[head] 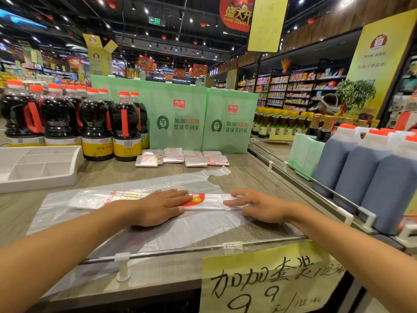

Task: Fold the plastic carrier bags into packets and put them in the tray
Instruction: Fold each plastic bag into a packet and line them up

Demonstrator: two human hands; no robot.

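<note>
From the head view the job was partway through. A carrier bag (212,201), already narrowed into a long strip, lay across the near counter (248,175) on top of a second sheet of plastic (180,229) spread flat. The left hand (158,206) pressed the strip's middle with straight fingers (174,194), gripping nothing. The right hand (259,206) rested lightly bent fingers on the strip's right end, with no pinch showing. It probably needed folding end over end next.

Finished packets (182,158) sat in two rows at the back of the counter, none in the white tray (74,168) far left, so moving them was still to do.

Soy sauce bottles (97,123) stood beside the tray, and green paper bags (180,114) stood behind the packets. The path to the tray looked open.
</note>
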